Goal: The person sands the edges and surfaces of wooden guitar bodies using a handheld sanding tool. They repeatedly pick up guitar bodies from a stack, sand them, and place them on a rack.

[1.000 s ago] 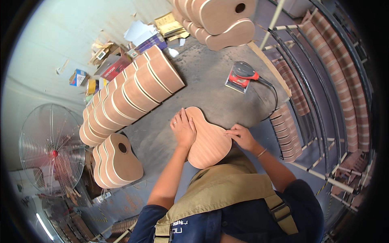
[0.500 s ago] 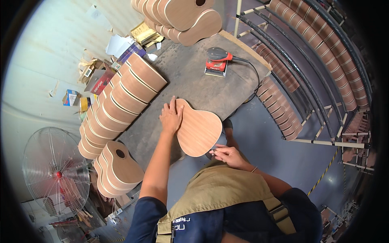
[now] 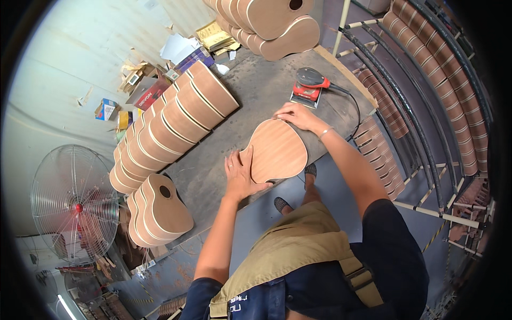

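Bright overall, with fisheye bending and black corners.

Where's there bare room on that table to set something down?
The table has a bare patch between the long row of guitar bodies and the sander. It's crowded along the wall, with boxes and papers, and between the sander and right hand.

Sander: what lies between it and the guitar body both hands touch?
In the head view, the right hand lies between the sander and guitar body.
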